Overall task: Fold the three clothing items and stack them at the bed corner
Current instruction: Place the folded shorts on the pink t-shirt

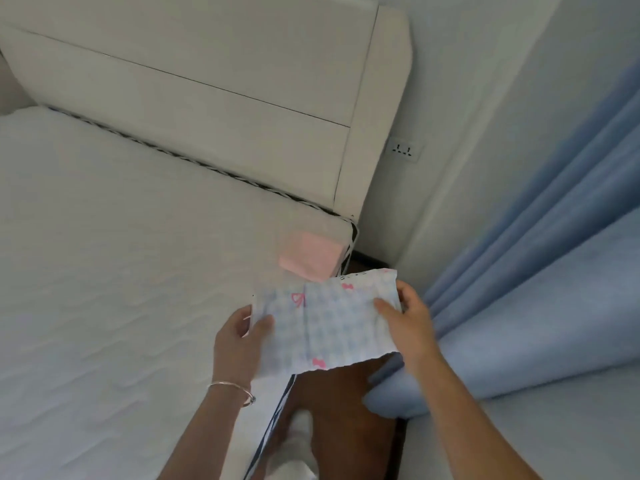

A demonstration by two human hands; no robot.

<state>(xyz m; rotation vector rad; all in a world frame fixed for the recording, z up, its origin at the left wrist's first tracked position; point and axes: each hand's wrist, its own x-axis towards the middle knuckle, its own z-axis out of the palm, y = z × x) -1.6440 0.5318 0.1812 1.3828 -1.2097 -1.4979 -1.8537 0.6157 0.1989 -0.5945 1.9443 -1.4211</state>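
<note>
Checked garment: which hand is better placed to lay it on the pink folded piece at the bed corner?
Right, probably. Both hands pinch the checked garment, but the right hand holds the end nearest the pink folded piece; the left hand is farther back over the mattress.

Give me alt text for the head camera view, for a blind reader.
The left hand and right hand hold a blue-checked garment with pink bows over the mattress edge. A folded pink garment lies at its corner by the white headboard.
</note>
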